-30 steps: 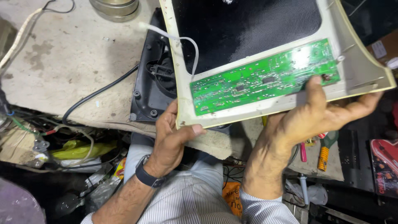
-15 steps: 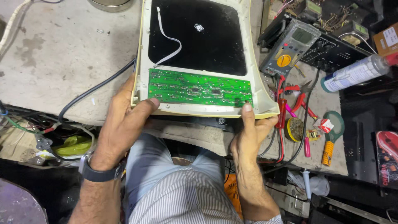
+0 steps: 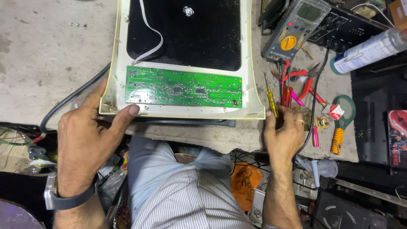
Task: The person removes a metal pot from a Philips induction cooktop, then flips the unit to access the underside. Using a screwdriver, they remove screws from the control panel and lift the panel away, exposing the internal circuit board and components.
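Item: repair bench, one seated person in a striped shirt, viewed from overhead.

Nearest: left hand, wristwatch on the wrist, spread open and flat; its thumb pressed the near left corner of the cream appliance panel, nothing gripped. Right hand, ring on one finger, lay at the counter edge with its fingers loosely curled about the handle end of a yellow-handled screwdriver; whether it was truly gripped I could not tell.

Middle: the panel lay face down on the counter, its black glass underside up. A green circuit board sat along its near edge, seemingly fixed in place. A white ribbon cable ran loose across the glass, its near end out of sight beneath the board. Judged state: casing opened and inverted, board exposed but not lifted out. A black power cord trailed off to the left.

Right of panel: red-handled pliers; a small red-and-white packet; a green-framed round tool with an orange grip.

Farthest: grey multimeter with yellow dial; a white cylindrical tube with printed label, lying on its side; a dark red printed package at the right edge.
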